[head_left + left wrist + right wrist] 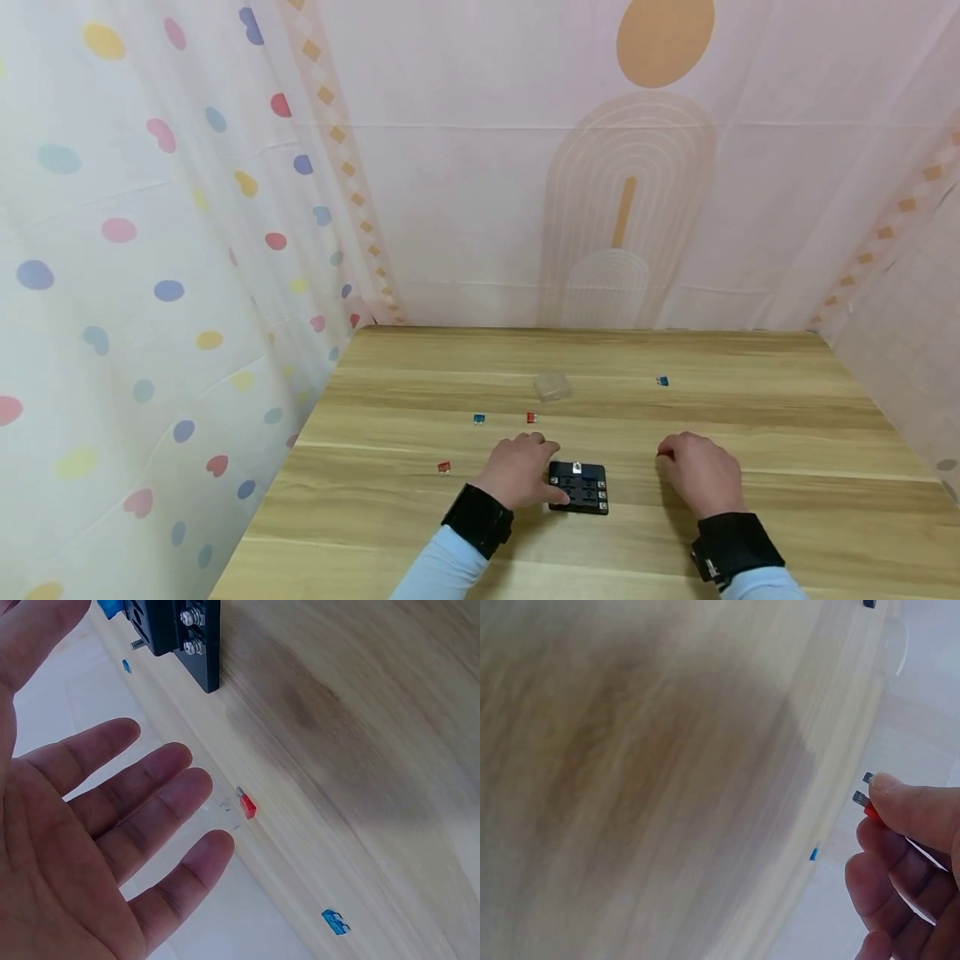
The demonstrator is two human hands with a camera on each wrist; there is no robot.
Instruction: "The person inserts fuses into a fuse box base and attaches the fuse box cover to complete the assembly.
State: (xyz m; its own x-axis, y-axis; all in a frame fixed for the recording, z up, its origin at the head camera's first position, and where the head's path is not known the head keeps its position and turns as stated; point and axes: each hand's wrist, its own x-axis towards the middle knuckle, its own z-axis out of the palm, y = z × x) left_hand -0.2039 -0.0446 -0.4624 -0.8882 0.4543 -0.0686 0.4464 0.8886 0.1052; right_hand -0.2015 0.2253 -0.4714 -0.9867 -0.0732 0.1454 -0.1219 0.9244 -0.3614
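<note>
Your left hand [521, 472] is at the left side of the black fuse block [588, 498], its fingers loosely extended and gripping nothing; the thumb overlaps the block's left part, though you cannot tell from here whether it presses down. Your right hand [701, 477], well to the right of the block and apart from it, pinches a red blade fuse [873, 814] between thumb and forefinger, its metal prongs sticking out past the fingertips. The block lies flat on the wood-grain table [360, 525]. Beyond the block and slightly to its left you have a clear plastic cover [552, 386], with a second red fuse [532, 417] nearer the block. Farther left of the block lie a blue fuse [479, 419] and a third red fuse [444, 468]; another blue fuse [663, 381] lies beyond the block to its right. A patterned curtain [465, 208] hangs behind the block, past the table's far edge.
</note>
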